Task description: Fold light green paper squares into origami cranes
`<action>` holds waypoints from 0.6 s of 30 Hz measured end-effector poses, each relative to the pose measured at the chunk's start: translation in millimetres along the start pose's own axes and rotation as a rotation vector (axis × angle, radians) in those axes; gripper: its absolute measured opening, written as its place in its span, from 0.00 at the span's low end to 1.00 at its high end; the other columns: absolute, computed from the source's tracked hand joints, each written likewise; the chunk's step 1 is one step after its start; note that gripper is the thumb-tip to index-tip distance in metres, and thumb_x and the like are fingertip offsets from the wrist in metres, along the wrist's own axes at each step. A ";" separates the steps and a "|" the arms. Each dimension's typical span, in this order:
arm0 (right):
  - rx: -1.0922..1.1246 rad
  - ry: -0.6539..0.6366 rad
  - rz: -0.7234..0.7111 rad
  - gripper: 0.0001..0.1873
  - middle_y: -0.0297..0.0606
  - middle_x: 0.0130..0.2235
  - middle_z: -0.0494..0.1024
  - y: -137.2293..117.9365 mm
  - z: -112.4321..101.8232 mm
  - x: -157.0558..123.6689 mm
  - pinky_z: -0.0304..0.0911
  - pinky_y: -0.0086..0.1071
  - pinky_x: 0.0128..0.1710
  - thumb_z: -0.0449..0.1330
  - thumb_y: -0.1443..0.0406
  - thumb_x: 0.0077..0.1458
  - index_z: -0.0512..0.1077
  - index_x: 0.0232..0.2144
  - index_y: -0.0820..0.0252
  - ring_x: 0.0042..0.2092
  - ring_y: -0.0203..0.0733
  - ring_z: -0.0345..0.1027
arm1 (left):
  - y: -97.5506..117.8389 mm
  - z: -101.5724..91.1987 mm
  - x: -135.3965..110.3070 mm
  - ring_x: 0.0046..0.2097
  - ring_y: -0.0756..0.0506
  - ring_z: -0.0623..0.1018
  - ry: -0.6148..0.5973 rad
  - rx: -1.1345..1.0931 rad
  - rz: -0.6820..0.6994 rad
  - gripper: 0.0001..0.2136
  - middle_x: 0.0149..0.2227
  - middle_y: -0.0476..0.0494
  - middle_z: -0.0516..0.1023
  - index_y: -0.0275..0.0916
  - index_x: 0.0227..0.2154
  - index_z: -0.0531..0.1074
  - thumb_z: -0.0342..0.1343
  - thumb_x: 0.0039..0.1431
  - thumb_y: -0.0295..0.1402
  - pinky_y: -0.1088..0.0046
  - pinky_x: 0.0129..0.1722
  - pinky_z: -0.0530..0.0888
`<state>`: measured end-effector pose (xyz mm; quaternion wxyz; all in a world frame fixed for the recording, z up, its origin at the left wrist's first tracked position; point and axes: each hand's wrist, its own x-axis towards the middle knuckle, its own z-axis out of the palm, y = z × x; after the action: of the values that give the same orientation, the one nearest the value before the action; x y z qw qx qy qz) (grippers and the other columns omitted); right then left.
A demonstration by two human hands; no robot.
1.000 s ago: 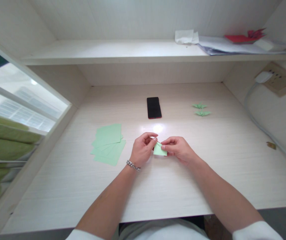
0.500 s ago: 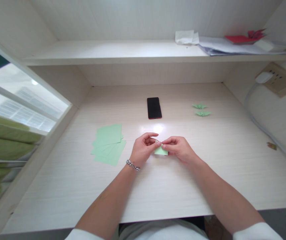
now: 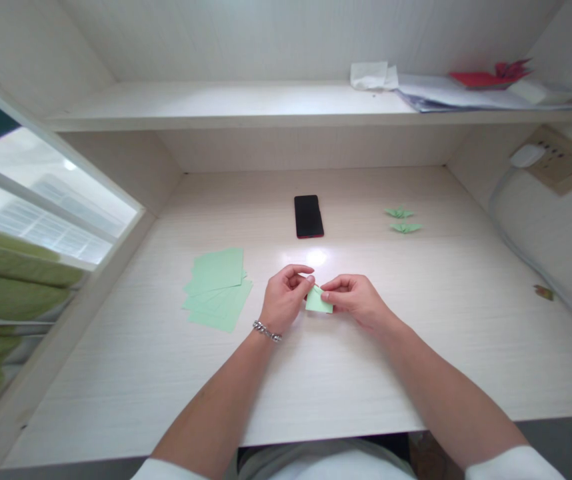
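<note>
A small folded square of light green paper [image 3: 319, 303] is held between my two hands, over the near middle of the desk. My left hand [image 3: 286, 297], with a silver chain bracelet at the wrist, pinches the paper's upper left corner between thumb and fingers. At its right edge, the thumb and fingertips of my right hand [image 3: 356, 299] close on the same paper. Left of my hands lies a fanned stack of green paper sheets [image 3: 219, 287]. Two green folded paper cranes [image 3: 405, 228] sit at the back right.
A black phone [image 3: 309, 216] lies beyond my hands. Along the back runs a shelf [image 3: 216, 100] bearing tissue, papers and a red folded paper piece. On the right wall, a white plug [image 3: 527, 156] sits in a socket, its cable hanging to the desk. A window [image 3: 46, 200] is at left.
The folded paper has shifted slightly left and more of its face shows. My left thumb has moved up a little along its edge. Everything else stays where it was.
</note>
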<state>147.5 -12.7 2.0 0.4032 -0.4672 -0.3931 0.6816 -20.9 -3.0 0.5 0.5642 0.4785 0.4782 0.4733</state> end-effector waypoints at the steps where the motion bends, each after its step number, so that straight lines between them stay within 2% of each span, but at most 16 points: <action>1: 0.006 0.003 0.002 0.14 0.37 0.27 0.77 0.4 0.1 0.2 0.66 0.32 0.28 0.70 0.62 0.36 0.76 0.28 0.64 0.28 0.37 0.69 | -0.2 0.4 0.0 0.27 0.49 0.75 -0.001 0.005 0.004 0.14 0.25 0.47 0.77 0.36 0.38 0.72 0.61 0.50 0.38 0.75 0.27 0.72; 8: -0.015 0.042 -0.011 0.12 0.36 0.25 0.76 -1.5 1.1 0.5 0.63 0.28 0.25 0.70 0.63 0.36 0.77 0.27 0.63 0.27 0.35 0.67 | -2.9 -0.4 0.3 0.31 0.49 0.76 -0.074 0.037 -0.001 0.16 0.29 0.45 0.78 0.36 0.38 0.73 0.65 0.47 0.35 0.75 0.32 0.73; 14: 0.037 -0.002 0.051 0.11 0.37 0.27 0.76 -1.6 -1.2 1.2 0.65 0.31 0.28 0.69 0.63 0.38 0.77 0.27 0.64 0.29 0.37 0.68 | -4.3 -1.5 0.3 0.31 0.49 0.76 -0.069 0.043 -0.013 0.16 0.28 0.44 0.78 0.35 0.38 0.73 0.65 0.46 0.35 0.75 0.31 0.73; 18: 0.020 -0.008 0.027 0.11 0.37 0.26 0.76 -0.2 -2.1 1.2 0.64 0.31 0.27 0.69 0.64 0.38 0.77 0.27 0.64 0.28 0.36 0.68 | -5.1 -1.5 1.1 0.30 0.48 0.76 -0.066 0.037 -0.026 0.16 0.28 0.43 0.78 0.35 0.38 0.73 0.65 0.46 0.36 0.74 0.31 0.73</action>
<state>149.3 -11.2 1.3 0.3972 -0.4656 -0.3816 0.6927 -21.9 -2.3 -4.8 0.5769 0.4978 0.4743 0.4409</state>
